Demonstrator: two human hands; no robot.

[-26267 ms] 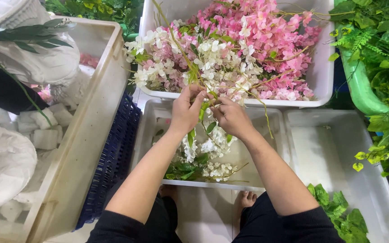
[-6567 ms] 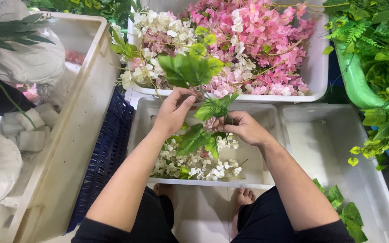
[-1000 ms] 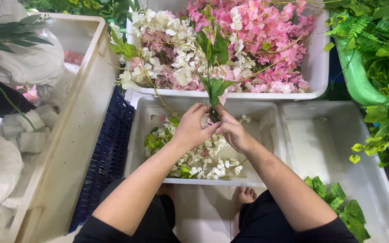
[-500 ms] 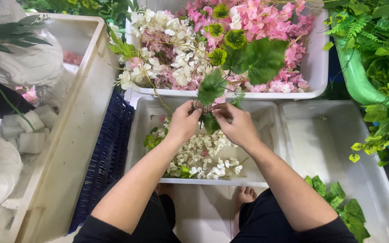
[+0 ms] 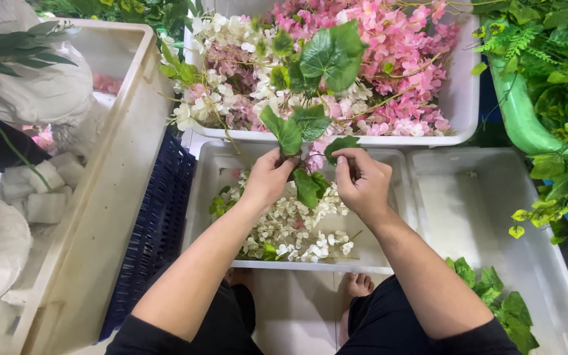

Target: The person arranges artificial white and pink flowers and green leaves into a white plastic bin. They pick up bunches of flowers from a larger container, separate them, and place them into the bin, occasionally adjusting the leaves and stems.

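White plastic trays (image 5: 402, 197) of artificial flowers crowd the floor.

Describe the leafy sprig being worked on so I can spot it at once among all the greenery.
Find the white tub of pink flowers at the top. Just below its front rim, both hands, left hand and right hand, pinch one green leaf sprig. It alone stands upright over the blossoms, held, not lying in a tub.

Leafy sprig (image 5: 310, 98) between both hands
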